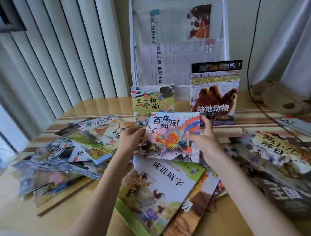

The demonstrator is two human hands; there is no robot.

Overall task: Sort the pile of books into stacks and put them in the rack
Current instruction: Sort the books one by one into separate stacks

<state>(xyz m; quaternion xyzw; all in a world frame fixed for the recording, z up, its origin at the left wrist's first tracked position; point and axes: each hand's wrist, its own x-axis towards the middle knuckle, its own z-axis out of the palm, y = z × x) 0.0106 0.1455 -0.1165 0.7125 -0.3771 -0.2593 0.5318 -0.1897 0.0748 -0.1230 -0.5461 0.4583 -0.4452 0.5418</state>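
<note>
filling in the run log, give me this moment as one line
stage: sorting | left hand + right hand: both holding phoenix book | rack: two books upright in front | rest of pile: loose on table

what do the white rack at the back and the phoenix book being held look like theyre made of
White rack: looks like white-coated metal tubing with a fine mesh or sheer fabric panel, since the newspapers show through it.

Phoenix book: thin paperback with a printed paper or card cover, likely glossy. It is slim at the edges and held flat between the left hand and right hand.
</note>
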